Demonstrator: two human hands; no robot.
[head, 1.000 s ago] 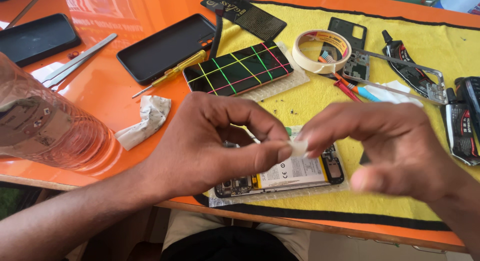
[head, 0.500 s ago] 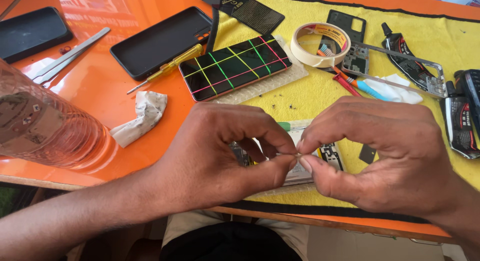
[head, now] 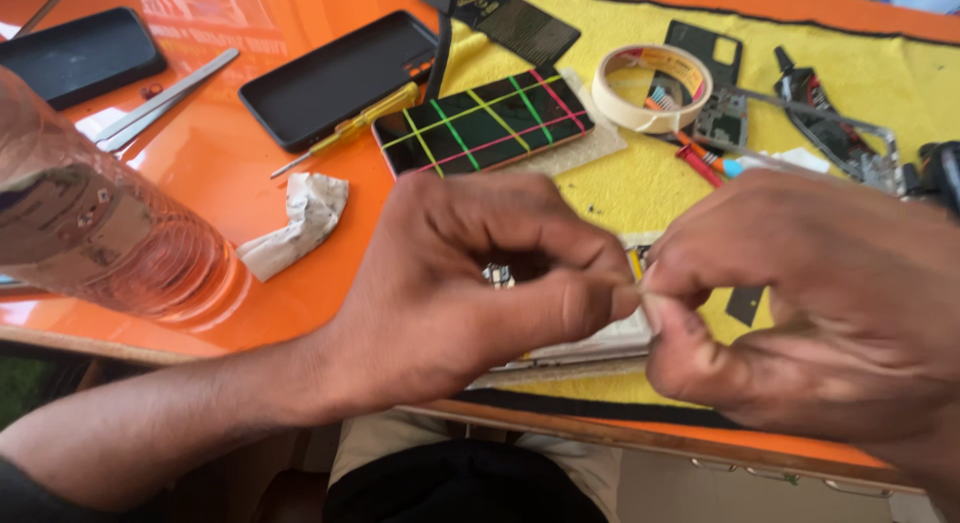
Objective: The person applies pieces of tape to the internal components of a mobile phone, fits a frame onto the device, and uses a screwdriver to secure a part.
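hands pinch together over an opened phone at the table's near edge

at 9 o'clock a clear plastic bottle [head: 95, 228] lies on the orange table [head: 240, 183], close to the near edge, leaving a strip of bare orange between it and a crumpled tissue [head: 300, 218]. at 10 o'clock sit metal tweezers [head: 165, 98] and a dark phone [head: 75, 55]; a second black phone [head: 345, 76] and a yellow-handled screwdriver [head: 355, 128] lie toward 11. at 12 o'clock a phone banded with coloured rubber bands [head: 485, 123] rests at the yellow mat's [head: 640, 178] left border, with open mat just below it.

the left hand [head: 470, 283] comes in from 8 o'clock, forearm across the table edge, fingers curled, thumb and forefinger pressed narrow at the centre. whether they grip anything cannot be told. beneath them lies the opened phone [head: 600, 338], mostly hidden, right by the near edge at 6 o'clock.

the right hand [head: 810, 313] enters from 4 o'clock, knuckles up, its thumb and forefinger meeting the left hand's tips; what they pinch is too small to tell. at 1 o'clock a tape roll [head: 650, 88] and loose phone parts [head: 830, 133] crowd the mat.
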